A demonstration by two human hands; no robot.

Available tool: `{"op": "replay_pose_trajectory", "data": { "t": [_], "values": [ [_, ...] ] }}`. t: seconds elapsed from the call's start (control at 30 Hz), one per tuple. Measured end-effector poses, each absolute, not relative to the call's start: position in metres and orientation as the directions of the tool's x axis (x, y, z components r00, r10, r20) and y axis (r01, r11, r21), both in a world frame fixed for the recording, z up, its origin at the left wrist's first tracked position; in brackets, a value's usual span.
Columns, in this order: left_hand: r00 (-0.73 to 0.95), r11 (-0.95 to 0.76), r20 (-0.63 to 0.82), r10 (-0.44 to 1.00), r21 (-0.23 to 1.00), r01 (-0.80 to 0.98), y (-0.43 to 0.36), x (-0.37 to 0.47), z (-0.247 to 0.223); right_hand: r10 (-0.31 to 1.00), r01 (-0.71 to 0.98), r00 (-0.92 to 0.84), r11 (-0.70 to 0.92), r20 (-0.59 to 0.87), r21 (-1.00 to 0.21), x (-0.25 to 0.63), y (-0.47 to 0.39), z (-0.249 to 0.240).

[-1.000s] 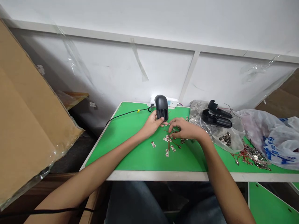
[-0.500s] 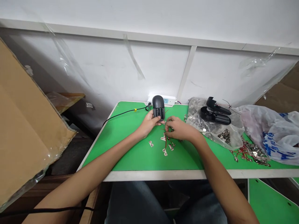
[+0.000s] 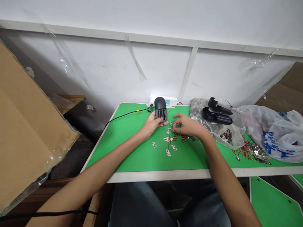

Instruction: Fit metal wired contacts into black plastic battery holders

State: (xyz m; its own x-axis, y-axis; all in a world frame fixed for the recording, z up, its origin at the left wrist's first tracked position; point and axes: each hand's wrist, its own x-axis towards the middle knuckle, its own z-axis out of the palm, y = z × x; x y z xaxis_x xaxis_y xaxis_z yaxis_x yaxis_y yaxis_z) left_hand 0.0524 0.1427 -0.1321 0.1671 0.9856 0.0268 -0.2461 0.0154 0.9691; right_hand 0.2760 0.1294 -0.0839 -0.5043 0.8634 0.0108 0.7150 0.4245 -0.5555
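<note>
Gripped in my left hand (image 3: 151, 125) is a black plastic casing (image 3: 160, 104) with a rounded top, its open battery compartment facing me. The thumb presses near the compartment's lower end. To the right, my right hand (image 3: 187, 126) hovers over a small pile of metal battery contacts with red wires (image 3: 184, 138), fingers bent and apart, with nothing visible between them. Part of that pile is hidden beneath the hand. Several loose contact plates (image 3: 168, 153) lie in front of both hands, and one plate (image 3: 154, 144) sits apart on the left.
A white power strip (image 3: 169, 101) with a black cable (image 3: 127, 113) lies at the wall. On the right, two black casings (image 3: 217, 117) rest on a clear bag (image 3: 197, 108). Beyond are another contact pile (image 3: 257, 153) and a white plastic bag (image 3: 281, 135). Cardboard (image 3: 30, 126) stands left.
My right hand has shifted slightly right, away from the casing, and its fingers have spread. More of the contacts show now. My left hand keeps the casing in nearly the same place.
</note>
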Motion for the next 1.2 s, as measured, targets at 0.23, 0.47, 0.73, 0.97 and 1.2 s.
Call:
{"op": "replay_pose_trajectory", "data": {
  "t": [0.23, 0.47, 0.73, 0.97, 1.2],
  "values": [
    [0.161, 0.014, 0.024, 0.987, 0.973, -0.230, 0.143, 0.053, -0.132, 0.860, 0.726, -0.510, 0.435, 0.005, -0.533, 0.273, 0.132, -0.094],
    [0.152, 0.023, 0.012, 0.988, 0.974, -0.225, 0.141, 0.054, -0.129, 0.874, 0.749, -0.484, 0.438, 0.041, -0.497, 0.260, 0.131, -0.108],
    [0.128, 0.051, -0.016, 0.992, 0.958, -0.281, 0.143, 0.054, -0.127, 0.824, 0.589, -0.547, 0.504, 0.148, -0.631, 0.253, 0.130, -0.093],
    [0.024, -0.071, 0.076, 0.997, 0.984, -0.164, 0.137, 0.055, -0.125, 0.928, 0.355, -0.267, 0.346, 0.260, -0.868, 0.260, 0.142, -0.085],
    [-0.002, -0.129, 0.129, 0.992, 0.989, -0.070, 0.133, 0.058, -0.123, 0.965, 0.053, -0.196, 0.189, 0.175, -0.981, 0.247, 0.141, -0.091]
  ]
}}
